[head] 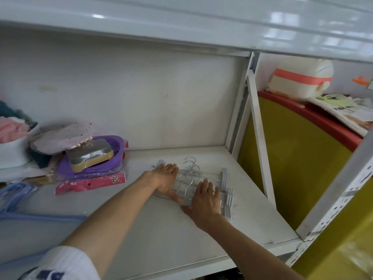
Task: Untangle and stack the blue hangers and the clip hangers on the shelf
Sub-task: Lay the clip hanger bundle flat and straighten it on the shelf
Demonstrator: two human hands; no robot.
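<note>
Both hands flat, fingers spread: left hand point(166, 177), right hand point(205, 199) pressing clip hangers point(203, 176). Bare shelf point(161, 235) toward 6 o'clock. Blue hangers point(14, 197) cut off at 9 o'clock.

A white metal shelf unit point(141, 235) stands against a scuffed, pale back wall point(131, 93), with a glossy upper shelf point(181, 19) catching bright reflections overhead. To the right, past a perforated white upright point(331, 201), stands a yellow cabinet point(292, 168) with a red top.

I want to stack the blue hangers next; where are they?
In the head view the blue hangers lie at the shelf's far left edge, left of the pink packet.
</note>
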